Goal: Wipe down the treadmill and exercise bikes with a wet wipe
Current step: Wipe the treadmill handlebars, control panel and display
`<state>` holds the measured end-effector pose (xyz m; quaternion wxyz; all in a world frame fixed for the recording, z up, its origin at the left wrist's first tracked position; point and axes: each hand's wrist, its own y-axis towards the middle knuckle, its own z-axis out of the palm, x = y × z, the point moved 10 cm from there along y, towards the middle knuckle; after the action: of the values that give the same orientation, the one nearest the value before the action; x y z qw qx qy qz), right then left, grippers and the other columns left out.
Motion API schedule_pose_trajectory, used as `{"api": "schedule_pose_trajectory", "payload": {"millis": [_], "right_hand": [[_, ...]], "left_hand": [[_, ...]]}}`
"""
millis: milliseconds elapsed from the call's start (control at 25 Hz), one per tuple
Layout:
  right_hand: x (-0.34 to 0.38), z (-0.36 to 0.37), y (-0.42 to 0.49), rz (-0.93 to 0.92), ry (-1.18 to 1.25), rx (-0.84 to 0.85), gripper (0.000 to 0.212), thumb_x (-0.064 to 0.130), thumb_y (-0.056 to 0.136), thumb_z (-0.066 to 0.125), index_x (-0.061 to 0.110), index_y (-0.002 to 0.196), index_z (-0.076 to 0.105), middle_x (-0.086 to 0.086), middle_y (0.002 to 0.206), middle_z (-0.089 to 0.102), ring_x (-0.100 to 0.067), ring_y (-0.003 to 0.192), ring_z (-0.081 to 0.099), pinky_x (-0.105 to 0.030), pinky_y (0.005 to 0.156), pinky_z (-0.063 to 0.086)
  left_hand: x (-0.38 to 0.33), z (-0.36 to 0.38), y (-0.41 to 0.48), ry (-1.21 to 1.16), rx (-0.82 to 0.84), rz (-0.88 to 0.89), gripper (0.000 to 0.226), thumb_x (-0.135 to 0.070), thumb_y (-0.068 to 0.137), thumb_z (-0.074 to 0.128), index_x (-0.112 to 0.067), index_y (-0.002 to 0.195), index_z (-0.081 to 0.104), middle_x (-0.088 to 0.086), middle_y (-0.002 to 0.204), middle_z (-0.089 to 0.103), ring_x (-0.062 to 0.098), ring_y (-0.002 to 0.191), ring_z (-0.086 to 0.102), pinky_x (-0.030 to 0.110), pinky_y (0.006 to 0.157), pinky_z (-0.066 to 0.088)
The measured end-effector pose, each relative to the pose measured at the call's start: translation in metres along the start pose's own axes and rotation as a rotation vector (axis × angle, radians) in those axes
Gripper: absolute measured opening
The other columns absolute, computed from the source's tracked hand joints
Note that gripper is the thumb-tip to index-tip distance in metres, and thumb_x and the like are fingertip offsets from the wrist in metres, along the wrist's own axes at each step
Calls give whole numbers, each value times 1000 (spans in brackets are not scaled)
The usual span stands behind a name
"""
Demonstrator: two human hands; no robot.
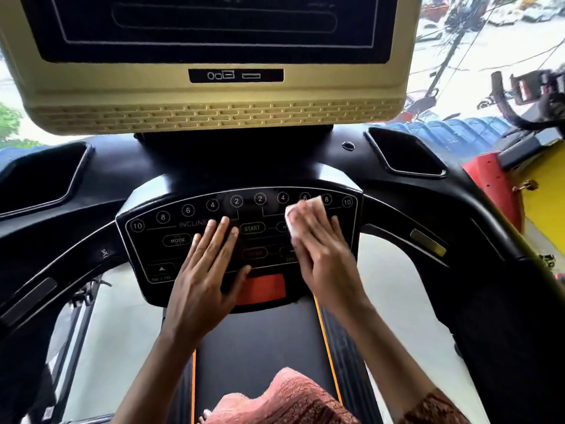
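At frame centre, your right hand (318, 240) presses the wipe (301, 214) flat on the treadmill (477, 209) keypad (214, 206); left hand (204, 270) rests open, bracing. Next, sweep left across the remaining buttons.

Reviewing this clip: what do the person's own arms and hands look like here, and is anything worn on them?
Two bare hands, the left hand and the right hand, with no gloves, rings or watch visible. The forearms are uncovered to near the elbow. A dark brown patterned sleeve edge shows on the right arm at the bottom of the view. No sleeve is in view on the left arm.
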<state>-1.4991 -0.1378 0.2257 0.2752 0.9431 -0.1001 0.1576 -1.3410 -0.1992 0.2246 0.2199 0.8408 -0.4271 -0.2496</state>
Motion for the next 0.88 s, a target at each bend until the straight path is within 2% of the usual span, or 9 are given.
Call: {"api": "schedule_pose_trajectory", "payload": {"millis": [160,280,360,520,720,800,880], "right_hand": [[-58,-21,-11,306,34,-106,51,22,102,32,1,148,27,-9,156,20,-22,146,9,-40,118,21],[-46,-11,-59,338,85,-42,54,13,99,39,-1,148,23,-11,156,16,-26,147,10,-43,115,28],[-24,-3,-76,241,66,6,51,8,97,42,-1,146,30,-14,154,27,-27,146,16,-45,113,29],[38,9,-69,61,206,55,42,15,100,37,3,139,46,-5,147,41,-14,143,27,-28,116,24],[117,55,-59,-241,84,228,54,5,90,51,7,143,42,-8,149,40,-23,145,22,-35,118,19],[127,57,-62,-368,72,241,49,3,90,47,8,139,47,-9,145,46,-24,141,31,-33,118,20],[109,46,-63,-372,53,230,43,7,92,53,8,135,52,-8,141,50,-23,136,40,-34,115,26]], "left_hand": [[-1,0,-3,-22,1,2,54,-33,94,49,1,136,47,15,149,36,28,141,30,40,117,23],[-1,-3,-9,-22,1,-1,52,-31,95,48,0,136,48,16,148,38,27,141,31,40,117,23],[2,-5,-19,-26,2,-7,50,-30,96,47,-1,136,48,16,148,39,27,141,31,40,118,23],[7,-9,-39,-33,1,14,47,-28,96,47,-1,134,49,16,146,41,28,139,34,39,117,23],[34,-24,-63,-18,4,-50,48,-27,97,43,1,135,47,16,146,39,27,142,29,37,118,19],[40,-27,-70,-26,14,-52,49,-28,97,44,1,136,46,17,146,39,26,142,28,37,118,20],[40,-27,-71,-25,13,-51,50,-28,96,46,0,137,45,16,146,40,27,141,30,40,117,23]]}}
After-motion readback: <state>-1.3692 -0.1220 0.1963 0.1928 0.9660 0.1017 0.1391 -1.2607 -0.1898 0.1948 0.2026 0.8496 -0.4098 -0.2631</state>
